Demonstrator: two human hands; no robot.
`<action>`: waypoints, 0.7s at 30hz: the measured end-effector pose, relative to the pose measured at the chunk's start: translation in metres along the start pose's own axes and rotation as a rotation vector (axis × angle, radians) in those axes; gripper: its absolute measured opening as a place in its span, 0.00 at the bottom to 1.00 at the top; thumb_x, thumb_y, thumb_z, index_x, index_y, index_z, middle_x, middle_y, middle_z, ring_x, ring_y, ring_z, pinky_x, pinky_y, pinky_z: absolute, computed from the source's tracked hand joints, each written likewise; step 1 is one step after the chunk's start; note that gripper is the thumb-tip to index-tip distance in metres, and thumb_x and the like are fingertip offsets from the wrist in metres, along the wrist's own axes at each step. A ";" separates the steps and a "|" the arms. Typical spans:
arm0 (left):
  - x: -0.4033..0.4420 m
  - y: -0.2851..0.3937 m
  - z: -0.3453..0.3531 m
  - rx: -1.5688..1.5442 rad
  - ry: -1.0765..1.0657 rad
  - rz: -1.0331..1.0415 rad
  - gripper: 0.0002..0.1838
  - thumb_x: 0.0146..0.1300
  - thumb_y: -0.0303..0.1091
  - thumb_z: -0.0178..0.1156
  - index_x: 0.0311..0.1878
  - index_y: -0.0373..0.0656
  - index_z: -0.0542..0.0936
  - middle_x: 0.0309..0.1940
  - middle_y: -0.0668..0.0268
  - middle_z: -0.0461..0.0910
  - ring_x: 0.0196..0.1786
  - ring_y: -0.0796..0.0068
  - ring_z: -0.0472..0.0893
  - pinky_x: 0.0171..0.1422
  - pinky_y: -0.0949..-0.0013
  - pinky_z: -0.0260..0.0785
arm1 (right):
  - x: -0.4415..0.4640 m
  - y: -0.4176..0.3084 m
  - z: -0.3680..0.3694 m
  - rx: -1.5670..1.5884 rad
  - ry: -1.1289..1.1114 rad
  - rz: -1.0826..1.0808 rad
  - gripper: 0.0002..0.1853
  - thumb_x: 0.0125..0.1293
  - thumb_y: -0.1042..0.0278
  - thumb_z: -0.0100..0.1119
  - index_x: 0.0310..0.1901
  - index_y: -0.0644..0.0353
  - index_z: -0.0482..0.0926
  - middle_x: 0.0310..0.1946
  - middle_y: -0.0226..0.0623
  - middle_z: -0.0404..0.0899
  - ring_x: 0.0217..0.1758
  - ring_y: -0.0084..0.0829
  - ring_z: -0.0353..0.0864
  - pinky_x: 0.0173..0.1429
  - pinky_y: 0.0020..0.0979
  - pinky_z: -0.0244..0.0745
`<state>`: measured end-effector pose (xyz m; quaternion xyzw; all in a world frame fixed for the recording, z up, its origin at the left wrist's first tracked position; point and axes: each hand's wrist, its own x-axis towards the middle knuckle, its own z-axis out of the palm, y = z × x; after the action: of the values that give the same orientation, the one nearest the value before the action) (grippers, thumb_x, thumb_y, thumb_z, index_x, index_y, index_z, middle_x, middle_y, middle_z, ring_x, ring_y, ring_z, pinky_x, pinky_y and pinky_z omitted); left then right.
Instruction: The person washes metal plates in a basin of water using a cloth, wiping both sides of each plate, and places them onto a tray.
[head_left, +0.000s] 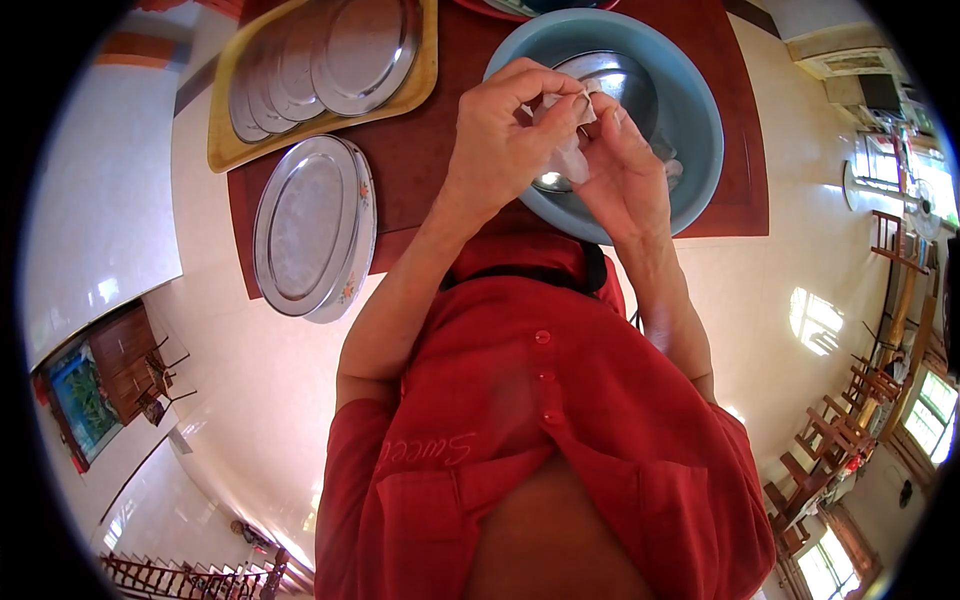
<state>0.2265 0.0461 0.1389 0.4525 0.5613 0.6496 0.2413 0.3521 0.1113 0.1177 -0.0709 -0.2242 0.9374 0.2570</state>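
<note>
You had your left hand (pixel 500 135) and right hand (pixel 632 175) together at the upper centre of the frame, over the blue basin (pixel 700 125); the fingers of both were nearly closed, thumb and forefinger pinching a crumpled white piece (pixel 570 160) between them; what it was made of, you couldn't tell; below it in the basin lay a shiny metal dish (pixel 620 75), with pale scraps (pixel 673 172) near the basin's right wall; basin stood on the dark red worktop (pixel 415 190); upper left, a yellow tray (pixel 413 95) held overlapping metal plates (pixel 365 55); just below that tray, an oval metal platter (pixel 308 222) sat on a white flowered dish (pixel 361 220), partly past the worktop's edge; your red shirt (pixel 540 430) filled the lower centre.
</note>
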 end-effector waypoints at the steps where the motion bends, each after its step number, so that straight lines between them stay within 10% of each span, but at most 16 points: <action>1: 0.001 0.000 -0.001 0.022 -0.009 0.021 0.05 0.53 0.21 0.60 0.34 0.35 0.79 0.31 0.70 0.76 0.33 0.85 0.72 0.35 0.81 0.65 | 0.000 0.000 0.000 -0.036 0.005 -0.006 0.12 0.66 0.64 0.50 0.48 0.58 0.70 0.47 0.33 0.71 0.53 0.29 0.69 0.59 0.33 0.65; 21: 0.005 0.009 -0.003 0.280 -0.031 0.251 0.05 0.48 0.22 0.59 0.31 0.37 0.76 0.28 0.64 0.75 0.26 0.71 0.78 0.29 0.74 0.71 | -0.007 0.013 0.011 -0.211 0.155 -0.223 0.10 0.67 0.71 0.48 0.46 0.63 0.74 0.44 0.34 0.75 0.48 0.26 0.72 0.55 0.30 0.68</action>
<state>0.2235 0.0464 0.1491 0.5581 0.5818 0.5829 0.1017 0.3498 0.0935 0.1220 -0.1445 -0.3075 0.8659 0.3672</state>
